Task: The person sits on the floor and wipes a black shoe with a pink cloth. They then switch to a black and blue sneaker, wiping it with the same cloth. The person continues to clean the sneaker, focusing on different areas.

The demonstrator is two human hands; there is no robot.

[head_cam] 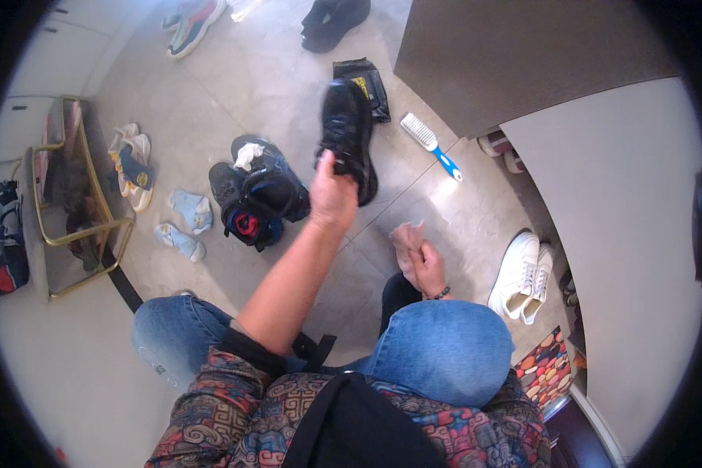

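My left hand [333, 196] is stretched forward, its thumb on top, and grips a black lace-up shoe [346, 126] by the heel end. The toe points away from me and overlaps a black plastic packet [377, 96] with yellow print. A crumpled, thin whitish wipe [406, 243] is bunched in my right hand [430, 266], close above my right knee. Beyond that hand lies a scrub brush [432, 146] with white bristles and a blue-and-white handle. Left of the shoe, a pair of dark shoes [272, 184] stands side by side; a crumpled white tissue [249, 157] rests on one.
White sneakers [518, 278] stand at right by a cabinet [614, 193], with more shoes [497, 143] under its edge. Light blue socks [190, 210] and small sandals [133, 167] lie left, near a gold-framed rack [82, 234]. A black cap [333, 23] and multicoloured sneaker [193, 26] lie farther off.
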